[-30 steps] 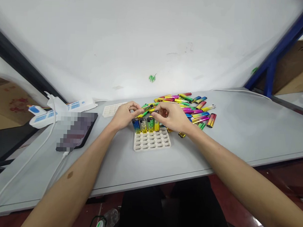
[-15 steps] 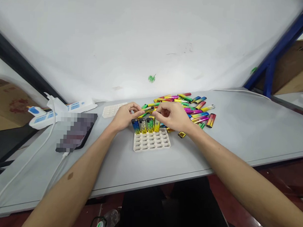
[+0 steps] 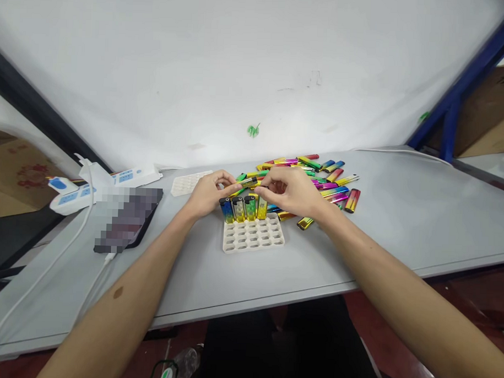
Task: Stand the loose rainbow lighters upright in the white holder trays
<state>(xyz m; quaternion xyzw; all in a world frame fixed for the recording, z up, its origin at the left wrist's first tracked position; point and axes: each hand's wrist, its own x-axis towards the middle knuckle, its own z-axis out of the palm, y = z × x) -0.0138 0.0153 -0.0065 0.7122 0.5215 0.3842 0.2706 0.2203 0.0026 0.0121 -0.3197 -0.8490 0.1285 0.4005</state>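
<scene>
Lighter (image 3: 248,183), yellowish w/ dark end, is in the L hand (image 3: 210,194) just beyond the uprights, prob. light, stiff & a bit slick, best held by its flat sides approx. mid-body; L thumb & fingers are pinched on it, R hand (image 3: 292,189) has fingertips nearly together at the top of the rightmost upright lighter (image 3: 262,209), can't tell if gripping. Count: 1 lighter in L hand, 4 upright in near tray's (image 3: 253,237) far row, loose pile (image 3: 334,192) at right too overlapped for exact no.; 2 trays incl. far-left tray (image 3: 186,183), 1 phone (image 3: 145,218) at left.
</scene>
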